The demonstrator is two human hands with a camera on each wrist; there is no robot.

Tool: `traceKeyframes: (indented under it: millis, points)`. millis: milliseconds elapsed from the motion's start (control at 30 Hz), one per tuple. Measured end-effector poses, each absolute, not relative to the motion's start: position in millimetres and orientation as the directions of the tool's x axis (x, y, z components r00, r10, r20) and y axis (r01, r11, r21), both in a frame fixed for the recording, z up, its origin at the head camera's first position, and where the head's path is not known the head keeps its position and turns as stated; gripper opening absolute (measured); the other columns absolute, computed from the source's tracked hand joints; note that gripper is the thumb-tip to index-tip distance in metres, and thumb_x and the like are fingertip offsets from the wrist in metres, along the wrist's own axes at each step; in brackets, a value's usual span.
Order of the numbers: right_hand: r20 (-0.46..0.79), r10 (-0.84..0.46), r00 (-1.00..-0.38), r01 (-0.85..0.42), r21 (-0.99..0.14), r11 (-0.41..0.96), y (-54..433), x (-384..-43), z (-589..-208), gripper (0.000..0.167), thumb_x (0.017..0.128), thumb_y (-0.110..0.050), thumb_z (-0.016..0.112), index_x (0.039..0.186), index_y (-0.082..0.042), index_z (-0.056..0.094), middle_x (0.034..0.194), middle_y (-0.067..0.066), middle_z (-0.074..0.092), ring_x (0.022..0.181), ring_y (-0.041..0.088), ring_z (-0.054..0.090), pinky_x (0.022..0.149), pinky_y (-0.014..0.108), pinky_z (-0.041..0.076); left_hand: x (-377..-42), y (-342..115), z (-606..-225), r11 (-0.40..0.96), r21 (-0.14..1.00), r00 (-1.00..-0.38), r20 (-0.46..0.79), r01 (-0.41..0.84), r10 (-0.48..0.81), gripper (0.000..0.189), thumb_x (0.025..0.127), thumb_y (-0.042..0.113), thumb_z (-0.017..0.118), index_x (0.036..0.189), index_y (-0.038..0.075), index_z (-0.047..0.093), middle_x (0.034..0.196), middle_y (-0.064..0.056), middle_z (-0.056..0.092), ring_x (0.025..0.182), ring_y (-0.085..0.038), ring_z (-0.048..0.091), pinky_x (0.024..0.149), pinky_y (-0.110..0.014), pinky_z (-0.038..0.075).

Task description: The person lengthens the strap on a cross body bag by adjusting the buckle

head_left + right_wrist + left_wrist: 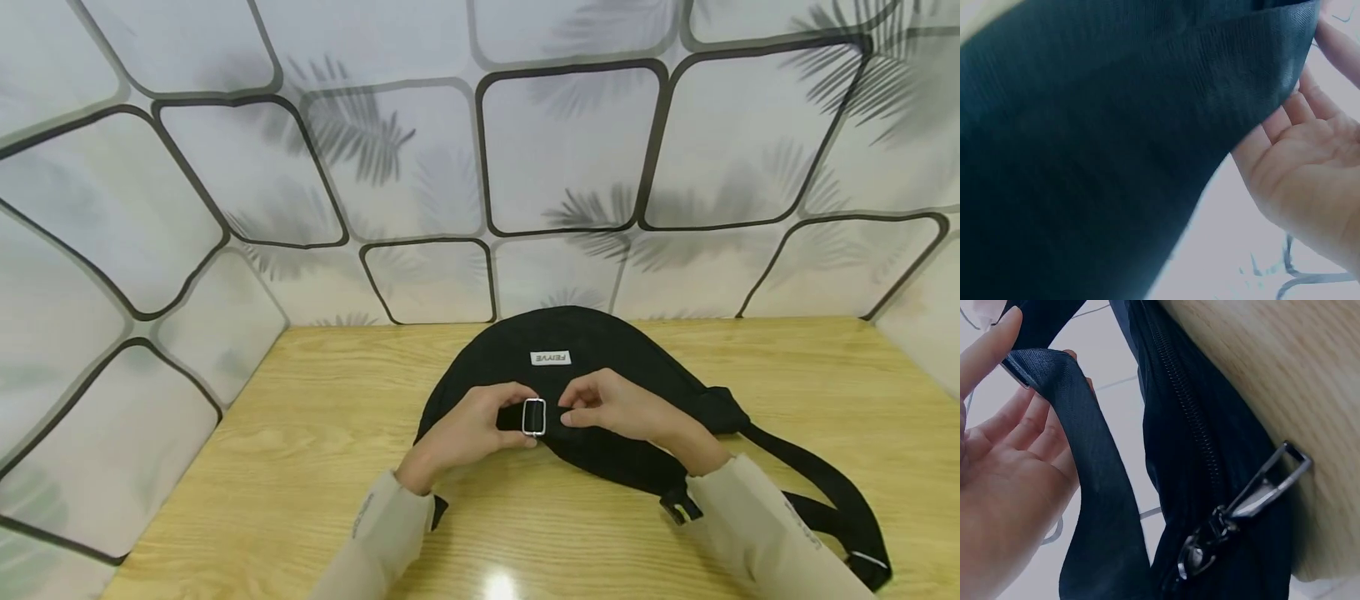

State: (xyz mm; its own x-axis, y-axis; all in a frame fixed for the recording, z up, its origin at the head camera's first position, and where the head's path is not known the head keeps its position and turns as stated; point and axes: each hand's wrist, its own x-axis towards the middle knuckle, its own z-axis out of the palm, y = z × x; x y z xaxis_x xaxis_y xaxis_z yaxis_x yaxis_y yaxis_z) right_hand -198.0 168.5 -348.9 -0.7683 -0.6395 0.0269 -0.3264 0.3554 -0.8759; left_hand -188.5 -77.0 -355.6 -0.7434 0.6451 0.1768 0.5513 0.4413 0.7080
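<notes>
Left hand [468, 423] pinching metal buckle [534, 417], right hand [622, 406] pinching black strap [512, 417]; strap seems threaded, adjusting likely unfinished

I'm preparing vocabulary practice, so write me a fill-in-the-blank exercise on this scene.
1. The bag on the table is ____ in colour.
2. In the head view, the lettering on the white label is upside ____.
3. The metal buckle is held by the ____ hand.
4. Of the two wrist views, the zipper pull is missing from the ____ one.

Missing words: black; down; left; right.
</notes>
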Motion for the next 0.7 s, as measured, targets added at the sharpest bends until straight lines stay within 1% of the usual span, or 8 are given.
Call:
traceKeyframes:
  millis: [67, 167, 267, 433, 533, 700]
  points:
    - [0.001, -0.626, -0.780, -0.282, -0.893, 0.350, 169.2, -198.1, -351.2, 0.013, 0.096, 0.003, 0.064, 0.101, 0.014, 0.066, 0.077, 0.000, 0.063, 0.071, 0.012, 0.053, 0.066, 0.025, 0.045, -187.4, -77.8, -355.4, 0.440, 0.717, -0.744, 0.164, 0.541, 0.648, 0.047, 0.086, 0.009, 0.083, 0.128, 0.000, 0.063, 0.113, -0.008, 0.070, 0.102, -0.020, 0.065, 0.090, -0.038, 0.052]
    - [-0.020, -0.597, -0.802, -0.230, -0.912, 0.339, 169.2, -197.7, -354.7, 0.012, 0.097, 0.004, 0.062, 0.102, 0.014, 0.067, 0.078, 0.001, 0.065, 0.074, 0.013, 0.056, 0.070, 0.026, 0.047, -185.9, -78.8, -355.5, 0.435, 0.736, -0.751, 0.149, 0.519, 0.643, 0.051, 0.088, 0.013, 0.082, 0.132, 0.000, 0.061, 0.117, -0.009, 0.069, 0.106, -0.022, 0.064, 0.093, -0.041, 0.051]
    - [-0.025, -0.567, -0.823, -0.190, -0.929, 0.317, 167.5, -196.6, -358.0, 0.011, 0.097, 0.004, 0.061, 0.101, 0.013, 0.066, 0.076, 0.001, 0.063, 0.075, 0.012, 0.056, 0.072, 0.026, 0.047, -184.1, -80.3, -354.5, 0.434, 0.749, -0.758, 0.138, 0.501, 0.637, 0.052, 0.091, 0.016, 0.080, 0.136, -0.001, 0.060, 0.125, -0.010, 0.067, 0.114, -0.023, 0.062, 0.098, -0.041, 0.049]
    - [-0.025, -0.541, -0.841, -0.138, -0.956, 0.260, 165.4, -194.6, -362.2, 0.015, 0.097, 0.004, 0.060, 0.102, 0.018, 0.062, 0.075, -0.001, 0.061, 0.074, 0.011, 0.054, 0.070, 0.025, 0.046, -183.0, -81.0, -354.3, 0.422, 0.766, -0.761, 0.131, 0.485, 0.636, 0.052, 0.094, 0.018, 0.076, 0.138, -0.002, 0.058, 0.138, -0.012, 0.060, 0.127, -0.028, 0.057, 0.105, -0.042, 0.045]
    - [-0.027, -0.535, -0.844, -0.120, -0.964, 0.238, 164.3, -194.0, -363.2, 0.016, 0.097, 0.005, 0.060, 0.103, 0.020, 0.060, 0.074, -0.002, 0.061, 0.072, 0.010, 0.055, 0.069, 0.025, 0.046, -183.5, -81.1, -355.6, 0.413, 0.769, -0.755, 0.135, 0.488, 0.641, 0.051, 0.095, 0.018, 0.074, 0.139, -0.003, 0.057, 0.139, -0.014, 0.059, 0.129, -0.029, 0.055, 0.107, -0.043, 0.044]
    - [-0.024, -0.532, -0.847, -0.102, -0.973, 0.206, 162.9, -193.8, -364.2, 0.016, 0.097, 0.005, 0.059, 0.102, 0.020, 0.060, 0.072, 0.000, 0.062, 0.067, 0.011, 0.058, 0.066, 0.025, 0.050, -184.2, -81.1, -356.1, 0.409, 0.767, -0.752, 0.143, 0.495, 0.643, 0.050, 0.096, 0.019, 0.074, 0.138, -0.003, 0.058, 0.139, -0.013, 0.059, 0.130, -0.030, 0.055, 0.107, -0.043, 0.043]
